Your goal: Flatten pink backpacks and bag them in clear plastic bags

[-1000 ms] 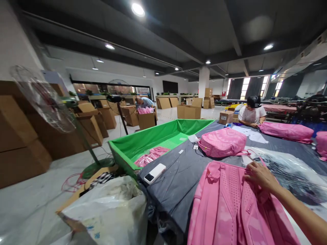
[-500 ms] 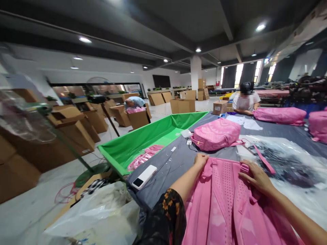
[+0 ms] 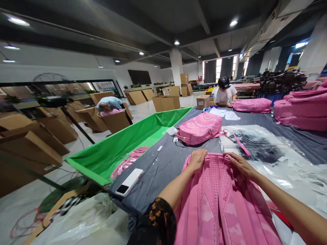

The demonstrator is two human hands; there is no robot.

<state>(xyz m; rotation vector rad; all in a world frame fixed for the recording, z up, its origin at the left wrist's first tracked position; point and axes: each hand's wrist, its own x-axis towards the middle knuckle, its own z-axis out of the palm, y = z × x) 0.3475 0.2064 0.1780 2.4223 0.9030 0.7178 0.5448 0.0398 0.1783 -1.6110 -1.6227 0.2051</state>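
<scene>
A pink backpack (image 3: 227,207) lies right in front of me, with its shoulder straps and perforated back panel facing up. My left hand (image 3: 198,159) grips its top edge at the left, fingers curled over the far side. At the right end of that same edge, my right hand (image 3: 240,165) is closed on the fabric, with the thumb side toward me. Both hands' fingertips are partly hidden behind the edge. Just beyond them a second pink backpack (image 3: 200,126) rests on the grey-covered table (image 3: 155,166).
A green fabric bin (image 3: 127,136) holding pink bagged items (image 3: 127,163) adjoins the table's left side. A white power bank (image 3: 129,182) lies near that edge. Clear plastic sheeting (image 3: 288,166) covers the right. Across the table, a person in white (image 3: 223,93) handles another pink bag (image 3: 251,105).
My view has turned to the right, so the surroundings appear shifted left. Both hands stay at the backpack's top edge; the right hand has moved closer to the left along it.
</scene>
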